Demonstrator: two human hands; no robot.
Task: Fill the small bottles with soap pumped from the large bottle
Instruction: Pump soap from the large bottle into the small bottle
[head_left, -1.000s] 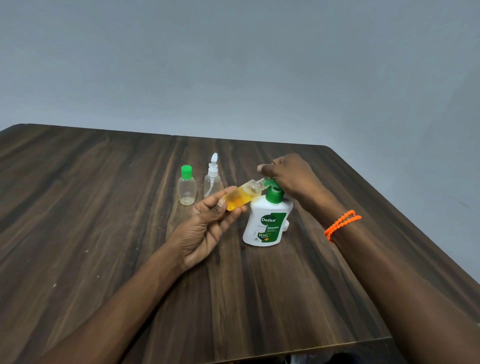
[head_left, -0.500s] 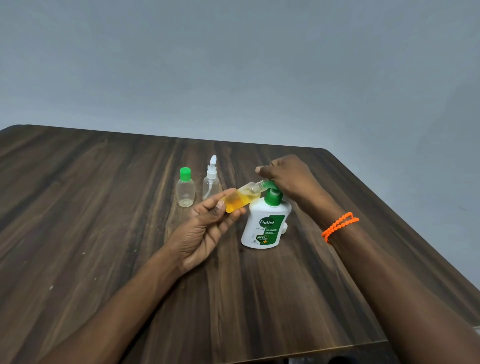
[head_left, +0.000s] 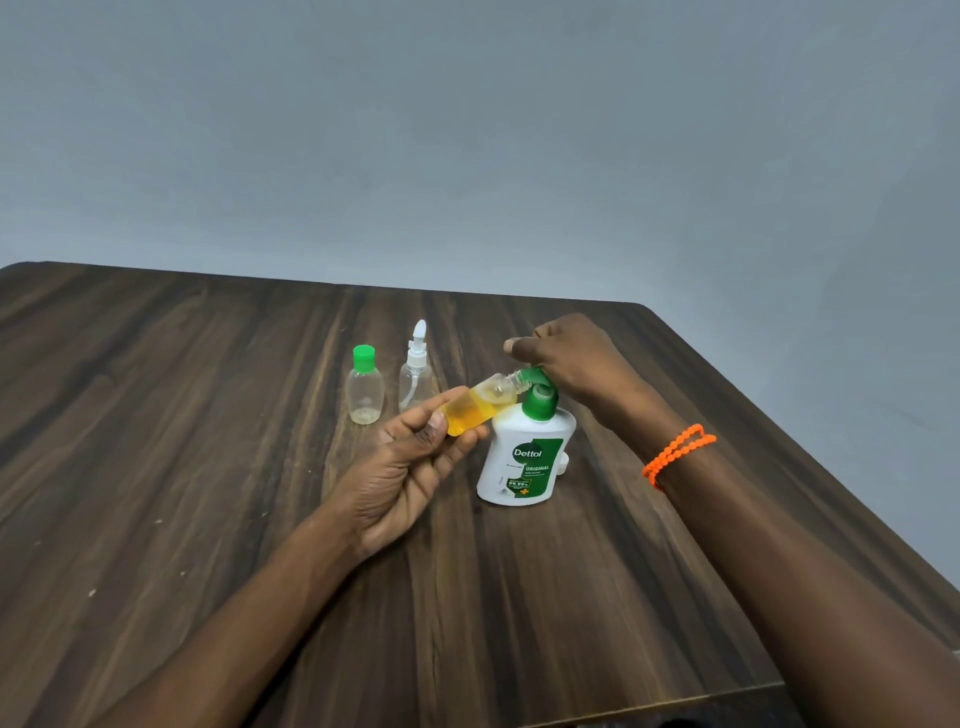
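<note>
Left hand (head_left: 410, 470) held a small bottle (head_left: 480, 409) w/ thumb on top and fingers curled under, palm turned up. Bottle tilted, neck up and to the right, mouth right at the green pump spout (head_left: 531, 375) of the big soap bottle (head_left: 524, 457). Yellow soap filled approx. the lower half; upper part clear.

Right hand (head_left: 566, 358) sat on top of the pump head, fingers bent down over it, index fingertip sticking out to the left. Couldn't tell how far the pump was pressed, since the hand covered most of it. Orange bead bracelet (head_left: 678, 454) on the right wrist.

Big bottle stood upright on the dark wood table (head_left: 156, 441), white body, green label facing me. Small white cap-like piece (head_left: 563, 463) showed just behind its right side, partly hidden.

Two other small bottles stood upright left of the hands, close together but apart: one w/ a green cap (head_left: 365, 387), nearly empty, a few drops at the bottom; one w/ a white spray top (head_left: 415, 376), clear, tube visible inside. Both near the left hand, not touching it.

Grey wall (head_left: 467, 130) behind the table.
</note>
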